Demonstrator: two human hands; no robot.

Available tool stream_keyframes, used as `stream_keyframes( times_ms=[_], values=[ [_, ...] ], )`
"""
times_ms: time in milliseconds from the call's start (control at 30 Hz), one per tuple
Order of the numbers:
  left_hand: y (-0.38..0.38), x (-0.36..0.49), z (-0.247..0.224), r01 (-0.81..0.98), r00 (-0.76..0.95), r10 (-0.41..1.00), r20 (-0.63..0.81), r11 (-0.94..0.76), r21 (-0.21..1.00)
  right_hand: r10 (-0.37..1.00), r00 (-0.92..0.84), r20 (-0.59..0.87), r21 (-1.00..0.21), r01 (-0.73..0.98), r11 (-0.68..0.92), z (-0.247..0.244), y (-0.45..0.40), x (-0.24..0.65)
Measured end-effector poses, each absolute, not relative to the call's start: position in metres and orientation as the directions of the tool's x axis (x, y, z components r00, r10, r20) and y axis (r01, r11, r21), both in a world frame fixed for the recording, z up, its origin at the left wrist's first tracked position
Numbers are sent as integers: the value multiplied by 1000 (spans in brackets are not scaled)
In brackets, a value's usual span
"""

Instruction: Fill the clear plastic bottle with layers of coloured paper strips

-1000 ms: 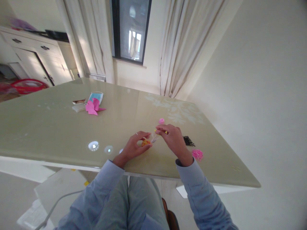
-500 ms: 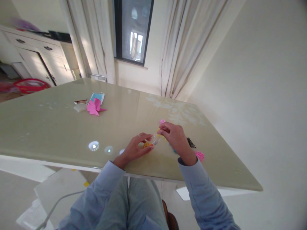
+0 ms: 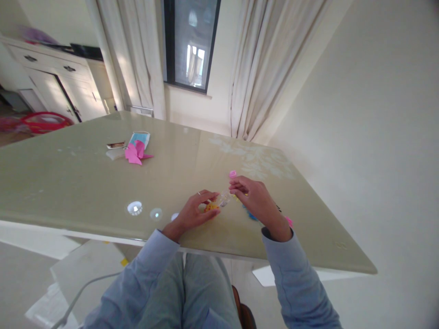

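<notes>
A small clear container [image 3: 224,199] lies tilted on the table, with orange and yellow pieces [image 3: 211,206] at its left end. My left hand [image 3: 195,210] is wrapped round that end, thumb and fingers on either side. Just above the container's right end is my right hand [image 3: 252,196], its fingers pinched together; whatever they hold is too small to make out. Yellow bits show under the right fingers. Blue pieces [image 3: 251,214] lie below the right palm, and pink pieces [image 3: 289,221] show beside the right wrist. Beyond the right fingers sits a pink ring-like item [image 3: 232,174].
A pink folded paper shape [image 3: 136,153] and a blue face mask [image 3: 140,138] lie at the table's back left, beside a small flat item [image 3: 115,145]. The table's front edge [image 3: 219,254] runs above my lap. A wall stands on the right.
My right hand has shifted slightly right, and the yellow piece seen at its fingertips no longer shows there. More of the blue pieces shows; its wrist now covers most of the black ones.
</notes>
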State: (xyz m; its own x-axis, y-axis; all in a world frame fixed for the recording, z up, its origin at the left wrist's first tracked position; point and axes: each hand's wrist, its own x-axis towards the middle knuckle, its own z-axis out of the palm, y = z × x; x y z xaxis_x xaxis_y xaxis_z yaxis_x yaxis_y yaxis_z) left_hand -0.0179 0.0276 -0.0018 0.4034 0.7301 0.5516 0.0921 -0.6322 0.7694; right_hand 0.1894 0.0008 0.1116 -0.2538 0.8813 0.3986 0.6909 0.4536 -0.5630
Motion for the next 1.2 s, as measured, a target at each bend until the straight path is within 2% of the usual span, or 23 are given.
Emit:
stream_keyframes(
  times_ms=[233,433,567,733,867,967,1100,1200],
  values=[
    [27,-18,-3,77,389,732,559,-631,772,867,-174,466,-592,667,452,113,-15,195],
    [27,-17,-2,79,280,788,548,-588,805,927,-80,366,-786,507,354,85,-26,184],
    [27,-18,1,117,272,791,548,-593,797,943,-82,322,-886,325,331,56,-20,167],
    [29,-18,-1,146,267,814,516,-563,813,908,13,419,-858,333,391,47,-14,155],
    [31,-19,0,88,292,827,481,-524,847,867,58,495,-825,343,448,51,-17,168],
    [36,-16,3,70,348,831,434,-485,872,834,179,523,-838,286,465,53,-18,193],
    [49,2,6,174,351,853,387,-465,868,758,382,529,-849,250,466,56,-17,233],
    [60,25,10,257,412,814,408,-534,805,687,462,561,-827,287,483,57,-16,261]
  ],
)
